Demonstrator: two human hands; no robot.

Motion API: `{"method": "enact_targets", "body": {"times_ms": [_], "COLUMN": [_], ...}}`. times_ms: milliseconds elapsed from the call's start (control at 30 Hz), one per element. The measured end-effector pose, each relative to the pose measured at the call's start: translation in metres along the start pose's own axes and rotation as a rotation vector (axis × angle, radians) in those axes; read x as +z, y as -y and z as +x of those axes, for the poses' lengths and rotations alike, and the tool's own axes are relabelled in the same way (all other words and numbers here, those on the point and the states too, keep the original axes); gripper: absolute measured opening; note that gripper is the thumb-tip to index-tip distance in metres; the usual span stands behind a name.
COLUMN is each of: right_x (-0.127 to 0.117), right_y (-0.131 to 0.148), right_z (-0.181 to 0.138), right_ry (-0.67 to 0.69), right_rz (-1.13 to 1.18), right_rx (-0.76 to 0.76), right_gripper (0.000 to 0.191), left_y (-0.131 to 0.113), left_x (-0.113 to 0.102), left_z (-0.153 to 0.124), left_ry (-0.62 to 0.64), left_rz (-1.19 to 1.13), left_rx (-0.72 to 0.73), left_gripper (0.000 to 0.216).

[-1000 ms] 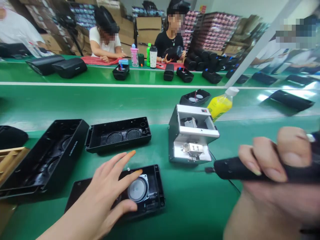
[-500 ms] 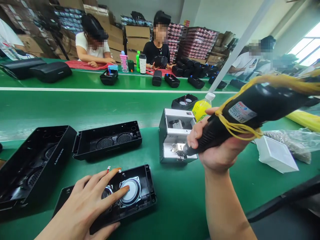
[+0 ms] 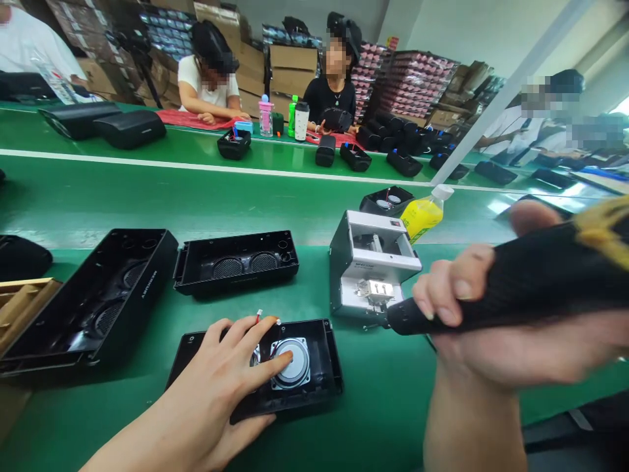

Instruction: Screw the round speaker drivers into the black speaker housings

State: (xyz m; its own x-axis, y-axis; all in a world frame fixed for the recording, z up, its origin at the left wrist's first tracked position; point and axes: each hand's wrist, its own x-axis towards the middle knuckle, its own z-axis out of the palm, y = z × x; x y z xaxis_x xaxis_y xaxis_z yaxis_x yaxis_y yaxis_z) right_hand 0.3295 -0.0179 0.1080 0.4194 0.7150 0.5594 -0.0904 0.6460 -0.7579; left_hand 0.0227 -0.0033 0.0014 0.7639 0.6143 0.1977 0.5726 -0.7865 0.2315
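Note:
My left hand (image 3: pixel 230 367) lies across a black speaker casing (image 3: pixel 319 387), thumb along its near side and spread fingers over the far rim. Its index finger touches a round speaker driver (image 3: pixel 295 362) set in the casing. A second driver is mostly covered by the fingers. Red wire with a white connector (image 3: pixel 259 313) pokes up beside the fingertips. In my right hand (image 3: pixel 472 308) is a black electric screwdriver (image 3: pixel 531 282), with yellow cord around its rear. Its tip is at the front of a silver screw feeder (image 3: pixel 344 262); whether they touch, I cannot tell.
Two open black casings with grilles, one long (image 3: pixel 142 282) and one smaller (image 3: pixel 236 265), lie to the left and behind. A yellow drink bottle (image 3: pixel 422 213) stands behind the feeder. Across the green bench, several people sit among speaker casings (image 3: pixel 130 128) and cups.
The view has turned left, so the bench things appear further right. The screwdriver has come nearer and lower, its tip lower at the feeder's front. My left hand stays on the casing.

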Motion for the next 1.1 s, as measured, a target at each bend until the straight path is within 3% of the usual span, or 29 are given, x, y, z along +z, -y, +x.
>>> {"method": "enact_targets", "body": {"times_ms": [200,400,667,967,1100], "right_x": [0.031,0.063,0.058,0.054,0.055], "right_y": [0.014,-0.027,-0.075,-0.086,-0.088], "right_z": [-0.001,-0.021,-0.039,-0.043,-0.044], "right_ry": [0.102,0.112,0.222,0.266,0.253], "right_rz": [0.104,0.249,0.293,0.3,0.287], "right_rx": [0.114,0.255,0.253,0.254,0.291], "right_gripper": [0.038,0.048,0.054,0.048,0.061], "left_y": [0.001,0.0,0.001,0.001,0.001], "left_x": [-0.004,-0.006,-0.006,-0.006,-0.007], "left_z": [0.002,0.005,0.007,0.007,0.007], "left_ry": [0.025,0.046,0.036,0.059,0.049], "left_rz": [-0.052,-0.027,-0.007,-0.006,-0.008], "left_rx": [0.016,0.024,0.043,0.02,0.025], "left_gripper": [0.064,0.06,0.055,0.057,0.055]}}
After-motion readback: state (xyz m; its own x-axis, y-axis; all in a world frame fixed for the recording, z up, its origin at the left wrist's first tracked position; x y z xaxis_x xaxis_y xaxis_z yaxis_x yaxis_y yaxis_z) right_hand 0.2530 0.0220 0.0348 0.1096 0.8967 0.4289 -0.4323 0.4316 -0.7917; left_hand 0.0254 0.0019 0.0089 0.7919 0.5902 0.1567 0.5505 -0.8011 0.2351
